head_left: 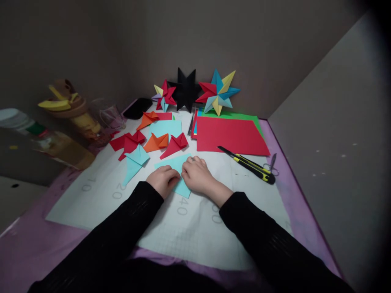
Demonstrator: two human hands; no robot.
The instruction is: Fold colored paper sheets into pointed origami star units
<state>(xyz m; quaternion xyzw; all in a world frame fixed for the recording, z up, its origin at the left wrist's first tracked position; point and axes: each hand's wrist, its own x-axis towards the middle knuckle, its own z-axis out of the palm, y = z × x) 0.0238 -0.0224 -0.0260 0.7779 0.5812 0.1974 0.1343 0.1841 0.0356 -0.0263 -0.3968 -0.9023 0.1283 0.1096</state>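
Observation:
A light blue paper sheet (174,163) lies on the white gridded cutting mat (189,228) in front of me. My left hand (163,179) and my right hand (198,174) both rest on it, fingers curled and pressing the paper at its middle, fingertips nearly touching. Black sleeves cover both forearms. Just beyond the hands lie several folded paper units: a light blue one (134,162), red ones (128,142) (174,145) and orange ones (156,142) (147,119).
A red sheet (229,135) on a green one lies at the back right. A yellow-black utility knife (250,164) and small scissors (271,165) sit to the right. Three paper stars (217,92) (185,90) (164,95) stand by the wall. Bottles and a jar (61,122) crowd the left.

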